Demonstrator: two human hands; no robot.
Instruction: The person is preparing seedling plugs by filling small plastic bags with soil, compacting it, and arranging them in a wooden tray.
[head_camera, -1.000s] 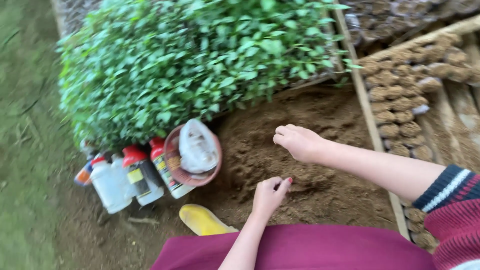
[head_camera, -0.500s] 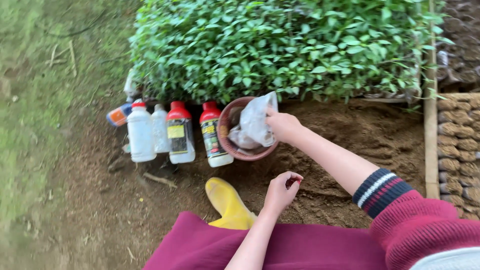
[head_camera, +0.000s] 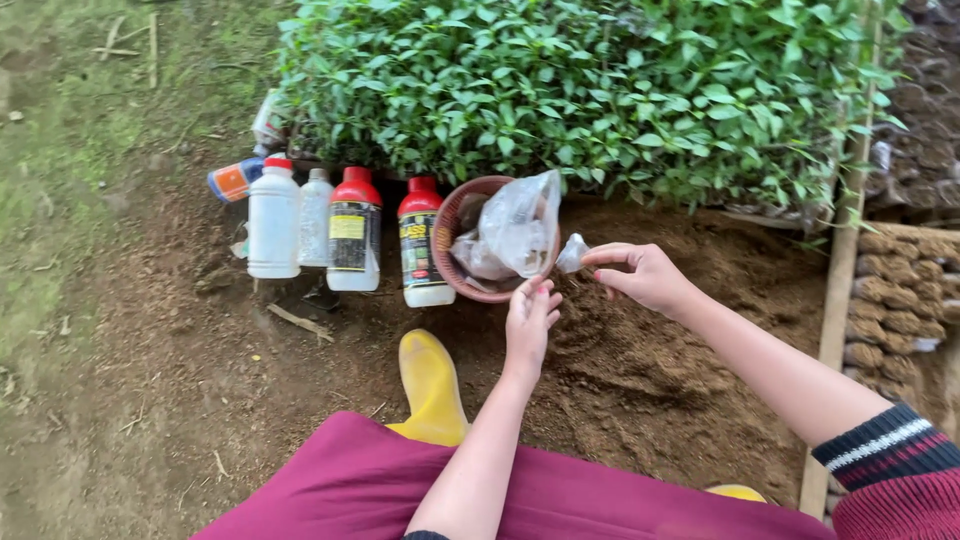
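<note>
Two hands are out in front of me, both at the mouth of the reddish-brown bowl (head_camera: 447, 268) that lies tipped on its side on the bare soil (head_camera: 620, 370), just beside the red-capped bottles (head_camera: 355, 240) and under the edge of the green seedling bed (head_camera: 580, 90). My right hand (head_camera: 640, 277) has thumb and forefinger pinched together on a small twist of clear plastic bag (head_camera: 572, 254), held just clear of the bowl's rim. My left hand (head_camera: 530, 318) reaches up from below with its fingers loosely curled, the tips touching or nearly touching the lower rim; I cannot tell whether it grips anything. A larger clear plastic bag (head_camera: 520, 225) bulges out of the bowl, crumpled and half full of something I cannot make out.

I judge the small bag to be very light, limp and slippery, with no stiffness to steer it by; it would crush rather than break, but thin film tears if dragged over the rim. The gathered neck, where my right fingers already sit, looks the best hold, since a pinch lower down would only slide on loose film. The bowl seems rigid and light, easily rolled when nudged, so the rim is the place to steady it. My yellow boot (head_camera: 432, 385) stands just below, toe towards the bottles
</note>
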